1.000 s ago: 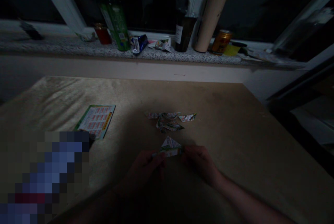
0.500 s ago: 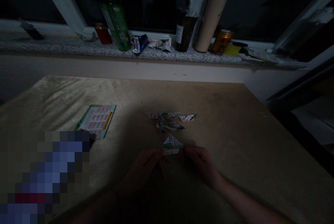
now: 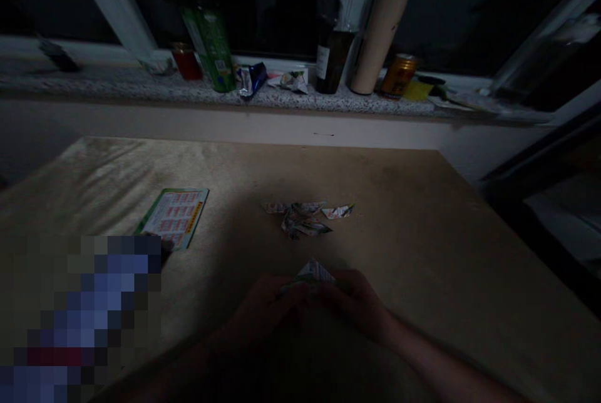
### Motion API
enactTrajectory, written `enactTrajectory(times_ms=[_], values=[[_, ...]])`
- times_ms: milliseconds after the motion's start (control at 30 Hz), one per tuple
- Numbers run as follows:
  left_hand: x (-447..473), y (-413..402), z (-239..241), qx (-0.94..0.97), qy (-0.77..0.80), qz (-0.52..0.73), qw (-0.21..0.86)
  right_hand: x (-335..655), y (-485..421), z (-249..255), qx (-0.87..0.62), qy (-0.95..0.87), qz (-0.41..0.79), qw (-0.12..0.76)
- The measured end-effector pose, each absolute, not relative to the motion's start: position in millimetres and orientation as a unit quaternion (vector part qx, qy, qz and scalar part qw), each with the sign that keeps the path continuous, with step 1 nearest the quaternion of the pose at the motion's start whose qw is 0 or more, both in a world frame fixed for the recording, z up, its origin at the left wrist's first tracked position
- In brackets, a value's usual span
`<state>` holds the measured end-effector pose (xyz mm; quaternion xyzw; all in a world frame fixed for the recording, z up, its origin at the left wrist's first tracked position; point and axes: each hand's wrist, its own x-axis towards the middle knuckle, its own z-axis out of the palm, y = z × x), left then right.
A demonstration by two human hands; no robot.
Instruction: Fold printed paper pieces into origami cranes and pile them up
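A folded piece of printed paper [image 3: 313,270], its peak pointing away from me, is held low over the near part of the table. My left hand [image 3: 270,300] grips its left side, and my right hand [image 3: 354,296] grips its right side; both are closed, with the thumbs near the middle of the lower edge. The paper's lower part is mostly covered by fingers and dark shadow. Just beyond it lie several small folded paper pieces [image 3: 307,226] in a loose cluster, with one separate folded piece [image 3: 339,211] at their right.
A printed card or booklet [image 3: 176,215] lies on the table [image 3: 399,203] at the left, beside a blurred-out area. Along the windowsill [image 3: 277,99] stand a green bottle [image 3: 218,52], a dark cup [image 3: 333,62], a tall tube [image 3: 382,27] and an orange can [image 3: 399,76].
Both hands have come closer together, and the folded paper has moved slightly towards me. The thumbs now lie over its lower edge. The pieces on the table have stayed put.
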<state>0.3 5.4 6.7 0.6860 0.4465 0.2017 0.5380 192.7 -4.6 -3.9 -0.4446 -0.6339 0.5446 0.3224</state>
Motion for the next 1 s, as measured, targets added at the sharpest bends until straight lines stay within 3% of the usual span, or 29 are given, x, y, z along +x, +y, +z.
enactTrajectory(times_ms=[233, 1000], values=[[1.5, 4.1, 7.5, 0.657, 0.452, 0.198, 0.571, 190.3, -3.5, 6.0, -0.397, -0.631, 0.581, 0.327], [1.1, 3.6, 9.4, 0.654, 0.471, 0.196, 0.558, 192.3, -3.4, -2.8, -0.489, -0.564, 0.558, 0.364]])
